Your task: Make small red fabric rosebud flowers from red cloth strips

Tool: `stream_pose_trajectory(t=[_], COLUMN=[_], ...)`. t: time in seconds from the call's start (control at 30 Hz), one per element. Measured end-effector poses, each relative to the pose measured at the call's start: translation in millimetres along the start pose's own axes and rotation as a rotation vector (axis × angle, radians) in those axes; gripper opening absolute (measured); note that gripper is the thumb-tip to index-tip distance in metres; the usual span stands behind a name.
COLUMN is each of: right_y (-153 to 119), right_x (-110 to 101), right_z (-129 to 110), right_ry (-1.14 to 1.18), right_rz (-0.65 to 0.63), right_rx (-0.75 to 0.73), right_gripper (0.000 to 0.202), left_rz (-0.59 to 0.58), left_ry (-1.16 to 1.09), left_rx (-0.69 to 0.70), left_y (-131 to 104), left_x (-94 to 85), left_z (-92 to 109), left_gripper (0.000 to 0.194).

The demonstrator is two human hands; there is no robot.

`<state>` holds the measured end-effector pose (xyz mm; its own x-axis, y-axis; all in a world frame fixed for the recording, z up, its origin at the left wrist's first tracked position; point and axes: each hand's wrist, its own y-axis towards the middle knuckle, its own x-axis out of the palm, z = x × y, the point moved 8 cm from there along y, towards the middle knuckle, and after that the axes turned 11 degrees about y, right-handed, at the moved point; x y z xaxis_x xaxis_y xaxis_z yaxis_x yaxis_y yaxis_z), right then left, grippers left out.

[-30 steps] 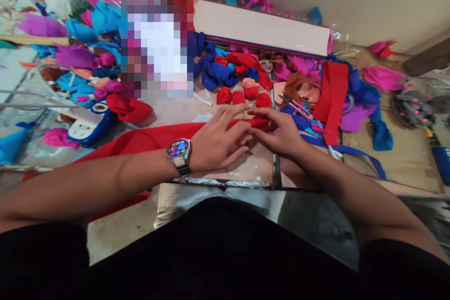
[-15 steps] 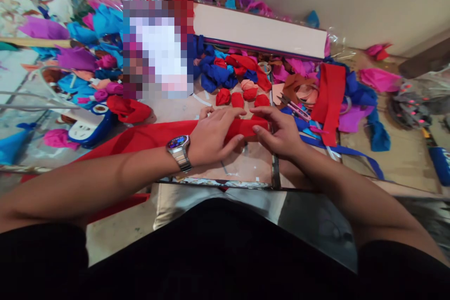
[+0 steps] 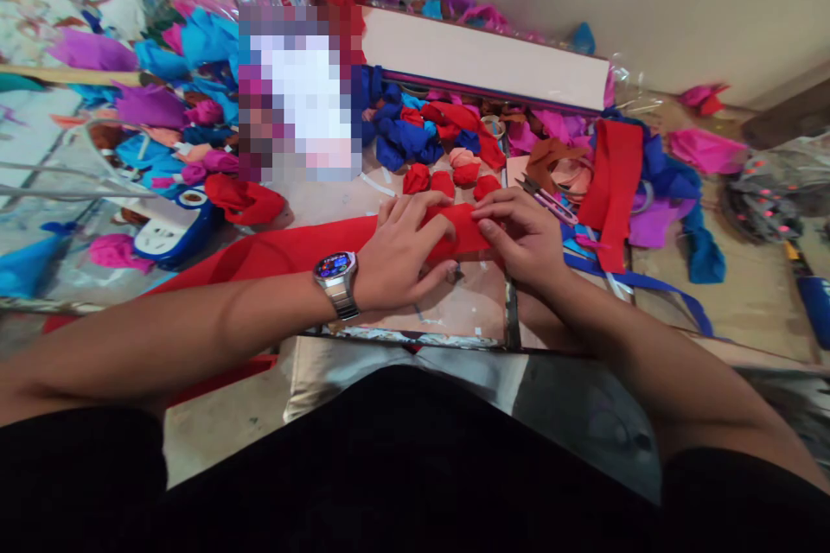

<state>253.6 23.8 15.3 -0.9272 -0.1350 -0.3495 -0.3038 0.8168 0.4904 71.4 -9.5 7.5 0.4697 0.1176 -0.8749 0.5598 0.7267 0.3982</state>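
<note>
A long red strip point(image 3: 304, 246) lies across the bench point(image 3: 467, 307), running from under the left forearm to the right hand point(image 3: 532, 238). It looks thin, light and soft, perhaps cloth or crepe paper; I cannot tell which. It would likely bend and crease easily, slide a little on the smooth top, and could wrinkle or stretch if pulled hard. The best hold is probably a light pinch at its right end, with a flat hand steadying the length beside it.

The right hand's grip is nearly closed, thumb and forefinger together on that end. The left hand point(image 3: 402, 255), with a watch point(image 3: 337, 272) at the wrist, has its fingers spread and bent over the strip, the thumb apart near its lower edge; it is not clamped on anything.

Just beyond the strip sit small red bundles point(image 3: 416, 179). Pink-handled snips point(image 3: 548, 197) lie past the right hand, beside a red band point(image 3: 609, 190).

Compared with half a second ago, the right thumb and forefinger are closer together, and the left fingers are more curled. A second ago the strip was narrow and bunched between the hands; now it lies wider and flatter there.
</note>
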Motion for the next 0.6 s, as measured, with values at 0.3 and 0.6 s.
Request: stream_pose_trajectory(t=[0.3,0.6], right_y=[-4,-9], right_x=[-7,7], right_z=[38,44], right_ry=[0.215,0.441], right_rz=[0.159,0.041], right_rx=[0.283,0.465], right_gripper=[0.042,0.045], left_rz=[-0.003,0.005], left_ry=[0.01,0.011], left_rx=[0.047,0.086], left_y=[0,0], left_x=[-0.1,-4.8], left_z=[4,9], left_gripper=[0.037,0.037])
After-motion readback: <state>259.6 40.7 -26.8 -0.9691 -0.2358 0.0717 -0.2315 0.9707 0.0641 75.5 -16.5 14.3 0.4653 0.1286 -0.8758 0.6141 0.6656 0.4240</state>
